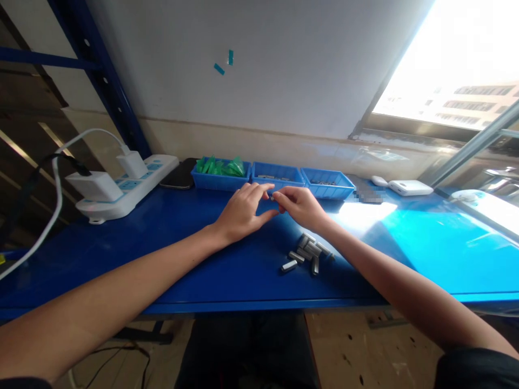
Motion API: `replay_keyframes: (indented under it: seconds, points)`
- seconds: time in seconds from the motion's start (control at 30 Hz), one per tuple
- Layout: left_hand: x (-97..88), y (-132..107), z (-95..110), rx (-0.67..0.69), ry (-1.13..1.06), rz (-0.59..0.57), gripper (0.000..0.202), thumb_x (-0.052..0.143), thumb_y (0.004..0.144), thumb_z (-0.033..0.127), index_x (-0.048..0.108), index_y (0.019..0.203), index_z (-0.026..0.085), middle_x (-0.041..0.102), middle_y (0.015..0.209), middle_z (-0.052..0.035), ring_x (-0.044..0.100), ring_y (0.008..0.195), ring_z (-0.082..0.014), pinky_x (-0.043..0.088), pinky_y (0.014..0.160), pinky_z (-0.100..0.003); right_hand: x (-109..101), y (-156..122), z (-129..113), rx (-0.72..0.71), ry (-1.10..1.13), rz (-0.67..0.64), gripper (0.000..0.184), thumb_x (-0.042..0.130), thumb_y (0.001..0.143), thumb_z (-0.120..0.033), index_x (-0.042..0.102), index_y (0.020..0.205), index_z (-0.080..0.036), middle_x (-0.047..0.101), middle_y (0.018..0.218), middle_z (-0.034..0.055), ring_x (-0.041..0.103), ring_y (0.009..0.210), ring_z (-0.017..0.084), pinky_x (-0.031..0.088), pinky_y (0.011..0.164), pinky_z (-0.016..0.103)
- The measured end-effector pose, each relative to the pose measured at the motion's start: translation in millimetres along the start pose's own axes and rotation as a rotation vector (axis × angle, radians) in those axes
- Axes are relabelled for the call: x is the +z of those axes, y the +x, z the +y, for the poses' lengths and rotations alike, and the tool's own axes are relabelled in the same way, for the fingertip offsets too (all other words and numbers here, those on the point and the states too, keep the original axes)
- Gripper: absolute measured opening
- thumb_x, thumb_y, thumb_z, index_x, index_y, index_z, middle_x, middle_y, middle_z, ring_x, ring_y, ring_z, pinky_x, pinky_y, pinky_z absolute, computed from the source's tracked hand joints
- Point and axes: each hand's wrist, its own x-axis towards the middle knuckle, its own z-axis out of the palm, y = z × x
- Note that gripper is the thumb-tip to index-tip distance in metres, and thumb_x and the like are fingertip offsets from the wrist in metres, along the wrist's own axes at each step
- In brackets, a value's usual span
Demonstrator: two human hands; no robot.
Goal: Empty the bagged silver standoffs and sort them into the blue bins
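Note:
My right hand is pinched around a small metal piece, too small and too covered by the fingertips to name exactly. Facing it, my left hand has its thumb and fingers spread apart, close to that piece, with nothing visibly gripped. Below the hands, a loose pile of short silvery metal spacers lies on the blue table. Just behind the hands stands the middle blue bin, with metal pieces in it. The right blue bin holds small metal parts, perhaps screws.
The left blue bin holds green plastic bags. A dark phone and a white power strip with plugged-in chargers are at left. A white case sits at back right, near sunlit tabletop. A wall rises behind the bins.

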Motion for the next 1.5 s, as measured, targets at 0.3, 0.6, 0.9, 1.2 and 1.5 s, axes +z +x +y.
replay_keyframes:
  seconds: [0.3,0.6,0.9,1.2,1.5]
  points:
    - [-7.0,7,3,-0.157,-0.105,0.073,0.025,0.049,0.09,0.036,0.064,0.089,0.016,0.067,0.082,-0.0044,0.06,0.08,-0.0182,0.045,0.077,-0.029,8,-7,-3,-0.109,-0.14,0.073,0.026,0.046,0.091,-0.034,0.062,0.082,-0.016,0.059,0.062,-0.0003,0.05,0.056,0.01,0.037,0.055,0.022]
    - [-2.2,7,13,-0.396,-0.315,-0.029,0.046,0.038,0.092,0.048,0.061,0.07,0.015,0.062,0.065,-0.0023,0.055,0.063,-0.0147,0.041,0.061,-0.025,7,-16,4,-0.387,-0.378,0.164,0.012,0.054,0.085,-0.025,0.059,0.094,-0.02,0.061,0.081,0.002,0.056,0.072,0.014,0.042,0.066,0.024]
    - [-8.7,2,25,-0.214,-0.323,-0.218,0.037,0.041,0.092,0.047,0.064,0.091,0.017,0.063,0.077,-0.0016,0.056,0.067,-0.013,0.041,0.062,-0.024,-36,4,12,-0.377,-0.55,0.568,0.018,0.048,0.088,-0.033,0.059,0.094,-0.02,0.059,0.072,0.0018,0.057,0.068,0.015,0.044,0.067,0.029]
    - [-17.9,-6,57,0.222,-0.071,-0.617,0.03,0.063,0.078,0.049,0.062,0.089,0.021,0.063,0.089,-0.0033,0.057,0.083,-0.0193,0.04,0.073,-0.03,-64,0,45,-0.217,-0.484,0.591,0.027,0.047,0.087,-0.033,0.058,0.106,-0.019,0.057,0.067,0.0007,0.054,0.063,0.016,0.044,0.067,0.031]
    - [-8.0,2,19,0.057,-0.031,-0.502,0.023,0.056,0.083,0.041,0.062,0.077,0.019,0.063,0.079,-0.003,0.057,0.072,-0.0171,0.041,0.064,-0.028,-10,-30,-6,-0.422,-0.348,0.051,0.02,0.049,0.088,-0.028,0.062,0.1,-0.019,0.061,0.073,0.001,0.054,0.063,0.011,0.042,0.062,0.023]
